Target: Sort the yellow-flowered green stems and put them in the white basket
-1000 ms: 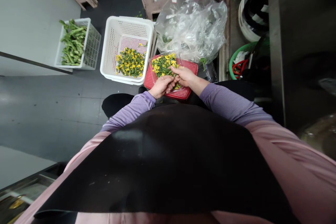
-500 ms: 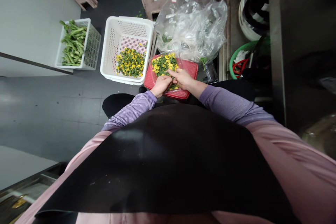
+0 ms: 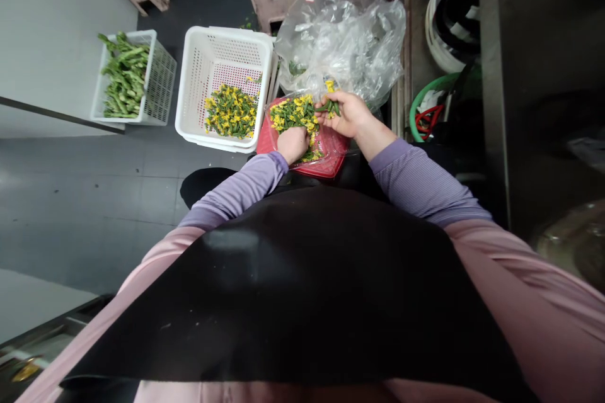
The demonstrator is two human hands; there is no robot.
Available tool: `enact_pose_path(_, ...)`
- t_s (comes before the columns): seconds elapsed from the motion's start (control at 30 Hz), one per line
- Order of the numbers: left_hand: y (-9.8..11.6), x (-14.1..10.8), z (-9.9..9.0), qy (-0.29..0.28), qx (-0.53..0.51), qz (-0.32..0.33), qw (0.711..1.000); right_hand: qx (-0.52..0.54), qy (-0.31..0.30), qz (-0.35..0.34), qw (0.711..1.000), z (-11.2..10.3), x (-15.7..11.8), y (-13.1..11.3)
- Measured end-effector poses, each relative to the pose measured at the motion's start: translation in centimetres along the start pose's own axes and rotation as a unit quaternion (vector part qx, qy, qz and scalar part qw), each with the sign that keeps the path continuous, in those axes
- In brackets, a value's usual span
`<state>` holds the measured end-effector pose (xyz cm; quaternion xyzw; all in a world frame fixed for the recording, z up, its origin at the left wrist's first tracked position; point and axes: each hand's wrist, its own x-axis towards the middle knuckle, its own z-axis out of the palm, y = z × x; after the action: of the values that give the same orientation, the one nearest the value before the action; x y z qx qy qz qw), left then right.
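Small yellow-flowered greens [image 3: 288, 113] lie in a clear plastic tray [image 3: 326, 146], which rests on a red basket [image 3: 326, 168] in front of my body. My right hand [image 3: 350, 113] is closed round several of these greens at the tray's right side, with yellow tips showing above the fingers. Over the tray's near left part, my left hand [image 3: 292, 145] is curled among the greens. Its fingertips are hidden, and what they hold cannot be made out.
Left of the tray stands a white perforated basket [image 3: 189, 75] with more yellow-flowered greens. Farther left, another white basket [image 3: 163, 85] holds thick green stalks [image 3: 123, 79]. A crumpled clear plastic bag [image 3: 345, 38] lies behind the tray. A green tub [image 3: 418, 107] and metal counter [image 3: 494, 75] are at right.
My hands were together over the tray. The right has moved up and right with several greens in its fingers; the left has turned, its knuckles now upward over the tray.
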<state>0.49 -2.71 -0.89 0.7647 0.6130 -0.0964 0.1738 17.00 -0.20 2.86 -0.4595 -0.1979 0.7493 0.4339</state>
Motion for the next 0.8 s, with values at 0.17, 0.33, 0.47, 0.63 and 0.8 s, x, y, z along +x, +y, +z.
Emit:
enact_pose_path(0.17,0.5,2.9,1.9,-0.027,-0.02,-0.036,0.999,-0.039,-0.029,0.017,0.999,0.0,-0.4,-0.1)
enact_pose_path(0.33,-0.6,1.6,0.9,0.025,-0.159,-0.058,0.985,-0.079,-0.016,0.022,0.996,-0.3,0.1,0.3)
enact_pose_path(0.47,-1.4,-0.1,-1.3,0.075,-0.3,-0.053,0.949,-0.175,0.04,0.041,0.983,-0.2,0.7,1.7)
enact_pose_path(0.63,-1.1,-1.0,-2.1,0.131,-0.311,-0.026,0.941,-0.217,0.007,0.029,0.976,0.9,0.1,3.7)
enact_pose_path(0.8,-0.6,-0.9,-2.1,0.106,-0.243,0.024,0.964,-0.204,-0.021,-0.004,0.979,1.1,-0.2,4.5)
